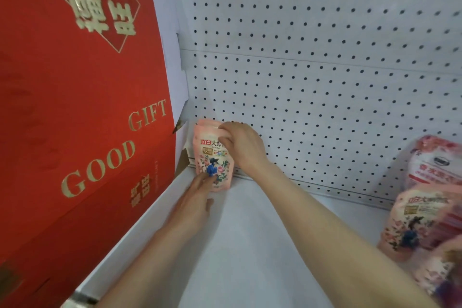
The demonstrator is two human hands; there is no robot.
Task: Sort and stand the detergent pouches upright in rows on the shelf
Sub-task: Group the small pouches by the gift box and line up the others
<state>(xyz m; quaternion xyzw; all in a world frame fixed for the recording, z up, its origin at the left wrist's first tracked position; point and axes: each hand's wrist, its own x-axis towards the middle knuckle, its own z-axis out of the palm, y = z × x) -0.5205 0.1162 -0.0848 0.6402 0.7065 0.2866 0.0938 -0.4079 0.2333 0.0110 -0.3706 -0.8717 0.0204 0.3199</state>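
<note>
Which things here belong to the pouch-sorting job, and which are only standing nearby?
Job: upright pouch, gripped at its top by the right hand, touched low by the left hand; pile of pouches at right; shelf.
Not the job: red gift box; pegboard back panel.

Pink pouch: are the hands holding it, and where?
The right hand grips the pink pouch at its top; the left hand touches its lower front with straight fingers.

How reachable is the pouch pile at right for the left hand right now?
Probably not directly. The left hand touches the standing pouch in the back-left corner, and the right forearm crosses the shelf between it and the pouch pile.
</note>
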